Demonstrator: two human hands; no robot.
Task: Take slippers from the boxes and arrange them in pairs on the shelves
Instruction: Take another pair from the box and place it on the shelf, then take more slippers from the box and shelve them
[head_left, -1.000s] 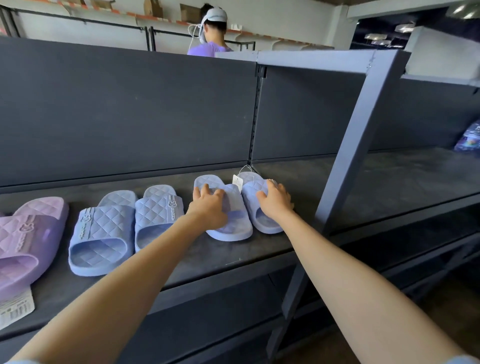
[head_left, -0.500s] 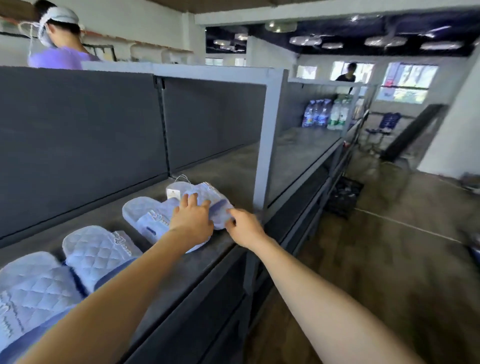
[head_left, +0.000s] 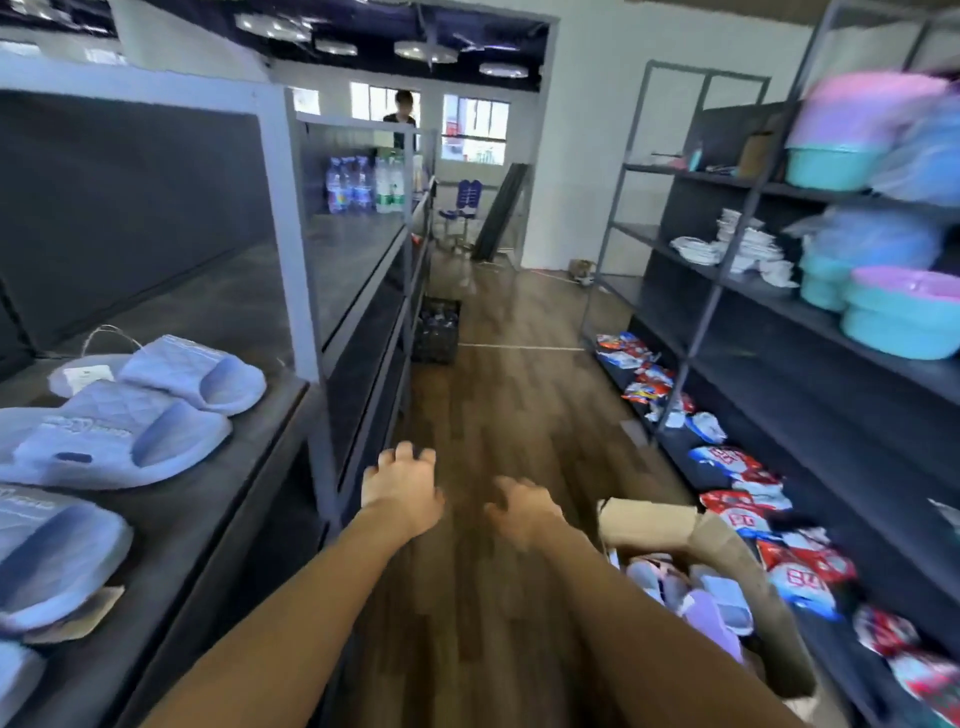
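Over the aisle's wooden floor (head_left: 498, 405), the fingers (head_left: 400, 456) of the left hand (head_left: 402, 488) are loosely curled and hold nothing. Those of the right hand (head_left: 522, 512) are blurred by motion, but they too look slack and empty. Both forearms reach forward from the bottom of the view, clear of the shelf (head_left: 208, 519) on the left and short of the cardboard box (head_left: 649, 519) on the right.

The blue pair (head_left: 156, 405) lies near the shelf's front edge, its two slippers side by side, with a white tag (head_left: 85, 374) on a string beside them. The box stands open on the floor with loose slippers (head_left: 711, 608), pale blue and lilac, inside.

Placing this pair looks finished, and the step in hand seems to be the trip back for more. The next move calls for turning further right and down, reaching past the raised flap, and picking out two slippers that match in colour before lifting them clear.

Half a second ago both hands were at that blue pair, the left resting on top and the right at the shelf's edge. Now both have let go and come away from the shelf. The view has swung from the shelf to the aisle, bringing the box into sight.
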